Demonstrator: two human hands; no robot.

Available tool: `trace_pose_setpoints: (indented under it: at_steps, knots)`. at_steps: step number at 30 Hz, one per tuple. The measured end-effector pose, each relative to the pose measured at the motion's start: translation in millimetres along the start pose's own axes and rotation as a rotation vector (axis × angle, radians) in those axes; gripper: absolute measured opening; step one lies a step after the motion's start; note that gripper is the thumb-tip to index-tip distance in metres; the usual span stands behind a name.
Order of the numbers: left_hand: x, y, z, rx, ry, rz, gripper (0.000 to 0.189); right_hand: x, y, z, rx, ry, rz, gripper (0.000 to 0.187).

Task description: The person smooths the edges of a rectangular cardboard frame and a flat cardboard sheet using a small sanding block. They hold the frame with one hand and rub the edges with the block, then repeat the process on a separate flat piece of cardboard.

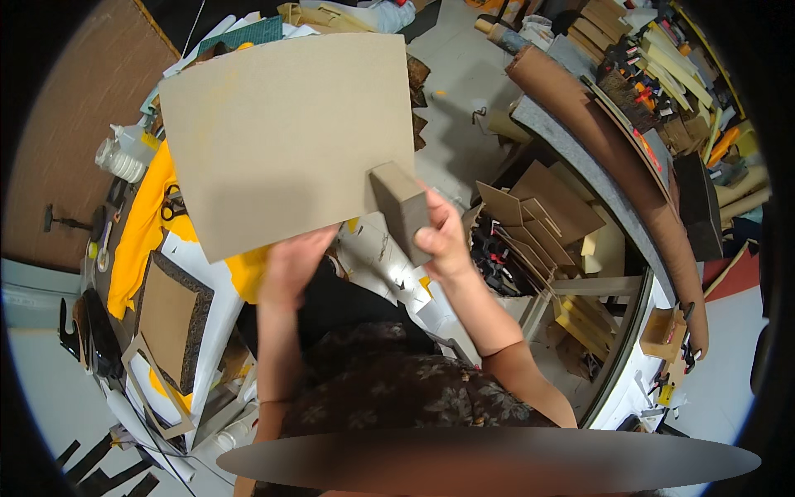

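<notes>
A large sheet of beige cardboard [292, 136] is held up before me, tilted, across the upper middle of the view. My left hand [298, 258], blurred, grips its lower edge from below; most of the fingers are hidden under the board. In my right hand [444, 233] is a grey-brown rectangular block [400, 211], thumb on its near end and fingers along its right side. The block overlaps the board's lower right corner in view; whether the two touch I cannot tell. A soft shadow falls on the board's lower left part.
Yellow fabric [143, 230], black-handled scissors [174, 204] and a dark-bordered brown panel [168, 310] lie to the left, near a plastic bottle [133, 143]. At right, a box of cardboard pieces [537, 230] stands below a table carrying a brown fabric roll [608, 149].
</notes>
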State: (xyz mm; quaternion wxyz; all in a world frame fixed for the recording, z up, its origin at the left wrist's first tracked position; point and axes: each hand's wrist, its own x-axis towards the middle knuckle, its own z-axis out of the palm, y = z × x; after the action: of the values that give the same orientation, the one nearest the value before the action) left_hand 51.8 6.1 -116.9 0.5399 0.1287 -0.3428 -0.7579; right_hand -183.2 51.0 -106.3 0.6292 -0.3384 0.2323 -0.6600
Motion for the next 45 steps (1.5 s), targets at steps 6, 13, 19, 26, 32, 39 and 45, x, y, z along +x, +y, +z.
trace_pose_setpoints:
  at_steps: [6,13,19,26,32,39,45]
  knots:
    - [26.1,-27.7,33.8,0.097,0.276,0.255,0.046,-16.8,13.9,0.8,-0.318,0.054,-0.147,0.073]
    - [19.9,-28.1,41.3,0.07,0.351,0.116,0.047,-13.7,-10.4,2.6,-1.417,-0.234,-0.763,0.064]
    - [17.0,-23.4,41.9,0.146,0.394,0.127,0.05,2.8,-30.5,-25.5,-1.391,-0.028,-0.799,0.063]
    - [1.4,-28.7,37.2,0.193,0.372,0.093,0.053,22.8,-44.6,-44.4,-1.409,0.042,-0.724,0.06]
    - [-10.9,-28.7,19.9,0.282,0.282,0.08,0.051,19.0,-60.0,-24.4,-1.565,-0.423,-0.806,0.052]
    - [-19.4,-23.6,15.2,0.216,0.283,0.017,0.048,26.2,-71.4,-29.3,-1.536,-0.313,-0.908,0.053]
    - [-33.8,-14.0,1.2,0.217,0.206,-0.058,0.048,49.6,-97.5,-82.4,-1.38,0.324,-0.748,0.062]
